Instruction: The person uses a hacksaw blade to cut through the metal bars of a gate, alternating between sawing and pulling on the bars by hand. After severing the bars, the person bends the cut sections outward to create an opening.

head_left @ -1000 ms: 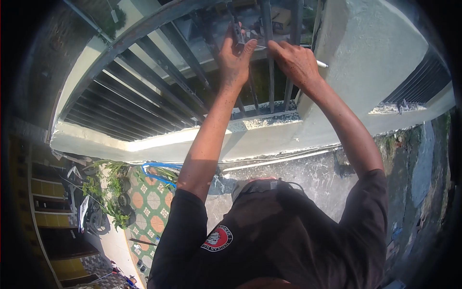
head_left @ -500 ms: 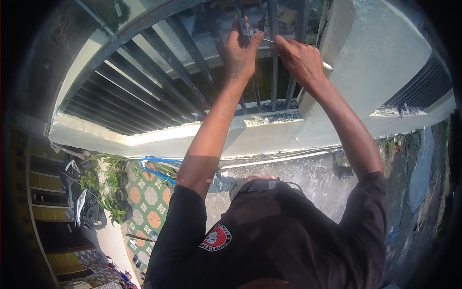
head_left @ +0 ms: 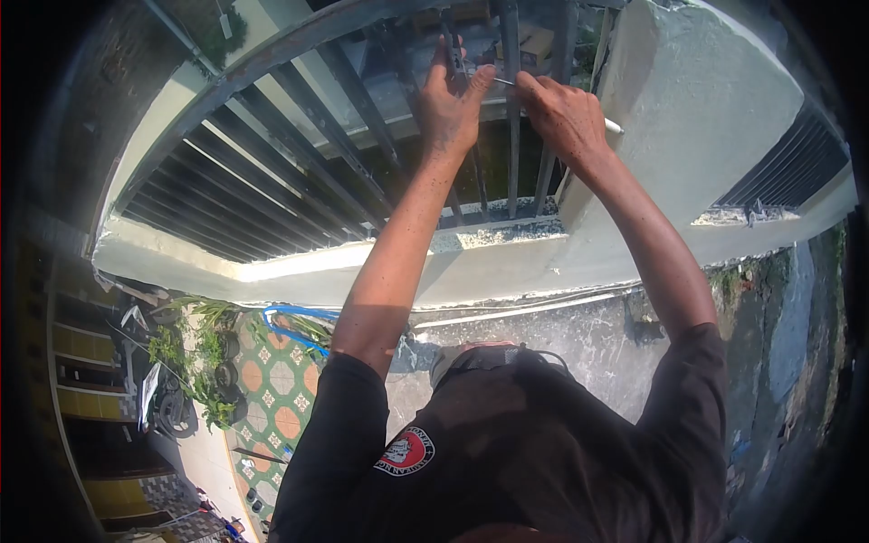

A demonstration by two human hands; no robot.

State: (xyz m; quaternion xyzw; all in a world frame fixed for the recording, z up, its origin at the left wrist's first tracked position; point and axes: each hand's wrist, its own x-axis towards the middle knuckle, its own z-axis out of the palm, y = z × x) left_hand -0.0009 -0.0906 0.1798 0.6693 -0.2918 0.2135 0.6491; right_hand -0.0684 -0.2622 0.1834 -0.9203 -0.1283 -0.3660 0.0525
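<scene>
The dark metal fence (head_left: 371,90) with its upright bars stands in front of me. My left hand (head_left: 453,107) is closed around one fence bar (head_left: 456,56), its fingers behind and its thumb at the near side. In my right hand (head_left: 566,113) is a slim tool with a thin metal shaft (head_left: 504,82) and a white handle end (head_left: 615,127). The shaft points left across another bar and reaches my left thumb. My left hand hides the shaft's tip, so the exact kind of tool cannot be told.
A pale wall pillar (head_left: 697,109) rises close on the right. Below the bars runs a low white ledge (head_left: 317,264). Behind the fence lies a cardboard box (head_left: 527,43). Potted plants (head_left: 204,357), a blue hose-like loop (head_left: 290,310) and green patterned tiles (head_left: 281,380) are at lower left.
The view has shifted slightly. Both hands keep nearly the same places on the bar and the tool; the right hand and the handle end sit marginally further left.
</scene>
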